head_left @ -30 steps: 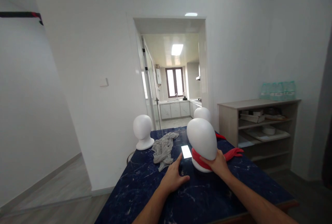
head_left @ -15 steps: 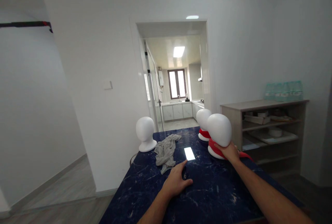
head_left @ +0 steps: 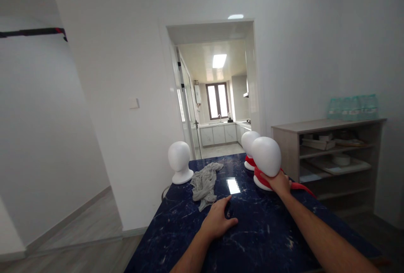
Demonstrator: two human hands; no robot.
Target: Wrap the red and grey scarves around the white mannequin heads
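Mannequin head (head_left: pixel 267 156), white and smooth, stands upright on the table (head_left: pixel 268 235) near its far right side, with a red scarf (head_left: pixel 261 177) wrapped around the neck. One end of the scarf trails to the right of the head, over the table edge.

The table is the largest thing: dark blue with white veins like marble, and all other places are given from it. Right of the table, against the wall, stands a wooden shelf unit (head_left: pixel 328 155); some flat items lie on its shelves, but they are too small to identify. Behind the table, an open doorway (head_left: pixel 217 92) shows a bright kitchen.

On the table's far left corner stands a bare head (head_left: pixel 179 162). On the far right corner, just behind the first head and partly hidden by it, is a third head (head_left: pixel 249 142), which seems to wear red cloth at its neck also. A grey cloth (head_left: pixel 205 183) lies crumpled on the table between the bare head and the middle.

The right hand (head_left: pixel 277 182) is clamped on the neck of the mannequin head, fingers over the scarf. The left hand (head_left: pixel 219 222) rests flat on the table's middle, fingers loosely spread, holding nothing.
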